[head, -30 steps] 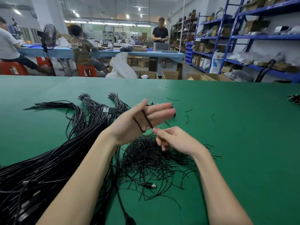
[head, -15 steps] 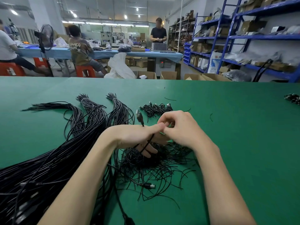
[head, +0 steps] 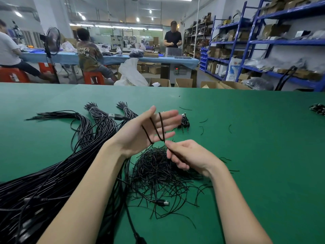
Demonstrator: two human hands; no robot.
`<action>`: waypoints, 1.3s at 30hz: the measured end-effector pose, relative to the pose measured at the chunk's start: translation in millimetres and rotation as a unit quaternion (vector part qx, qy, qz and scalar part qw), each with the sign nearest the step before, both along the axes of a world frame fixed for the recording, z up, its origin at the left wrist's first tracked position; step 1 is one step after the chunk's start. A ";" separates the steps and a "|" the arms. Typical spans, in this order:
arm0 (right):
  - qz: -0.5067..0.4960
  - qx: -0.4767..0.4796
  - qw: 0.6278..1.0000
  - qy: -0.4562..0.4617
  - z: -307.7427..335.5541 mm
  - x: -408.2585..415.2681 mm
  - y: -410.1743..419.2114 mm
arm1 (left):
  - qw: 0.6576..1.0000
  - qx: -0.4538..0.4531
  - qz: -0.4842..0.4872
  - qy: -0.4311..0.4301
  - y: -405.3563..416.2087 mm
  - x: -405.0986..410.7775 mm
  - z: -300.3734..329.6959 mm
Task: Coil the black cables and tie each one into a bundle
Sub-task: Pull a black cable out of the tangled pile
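Winding one black cable (head: 154, 128) around the flat, straight-fingered left hand (head: 149, 129), only a couple of loops on so far. Feeding the slack with the right hand (head: 188, 155), fingers pinching the strand just below those loops. Looking early on: sitting just beyond the loops, a small pile of finished bundles (head: 183, 121), versus a huge uncoiled cable heap (head: 52, 182) sprawling left of them across the green bench (head: 263, 155). Waiting right under the loops, a twist tie pile (head: 158, 169). Tying not started yet.
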State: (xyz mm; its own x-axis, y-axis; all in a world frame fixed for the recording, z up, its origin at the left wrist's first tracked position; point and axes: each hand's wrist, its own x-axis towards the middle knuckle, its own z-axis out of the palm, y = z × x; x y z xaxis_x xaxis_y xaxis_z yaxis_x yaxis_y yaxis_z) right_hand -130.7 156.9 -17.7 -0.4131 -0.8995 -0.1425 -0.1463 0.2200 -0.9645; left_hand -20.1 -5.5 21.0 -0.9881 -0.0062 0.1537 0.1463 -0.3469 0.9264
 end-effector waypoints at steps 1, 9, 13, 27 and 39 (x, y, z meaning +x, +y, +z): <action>0.000 0.027 0.999 0.029 -0.6 -2.7 2.7 | 0.999 -0.012 -0.047 -0.007 -2.8 3.9 0.1; -0.071 0.056 0.969 0.230 30.3 -5.3 10.8 | 0.906 -0.317 -0.128 -0.250 21.5 0.5 -4.7; -0.161 0.017 0.943 0.291 39.1 3.9 2.3 | 0.921 -0.325 0.007 -0.213 20.9 -2.4 -3.0; -0.272 -0.078 0.951 0.120 20.7 9.4 -10.4 | 0.964 -0.155 0.163 -0.141 24.4 -10.7 -8.6; -0.236 -0.124 0.947 0.177 10.6 14.8 -13.1 | 0.955 -0.137 0.216 -0.151 24.4 -16.0 -19.0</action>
State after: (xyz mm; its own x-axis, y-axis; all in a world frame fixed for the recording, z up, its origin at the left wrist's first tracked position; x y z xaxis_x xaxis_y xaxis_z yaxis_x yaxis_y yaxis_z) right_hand -115.9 143.8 -7.1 -0.7596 -0.5908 0.2719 -0.4128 0.1149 -0.9036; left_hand -36.2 19.0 2.0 -0.9022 -0.4229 -0.0841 -0.0679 -0.0533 0.9963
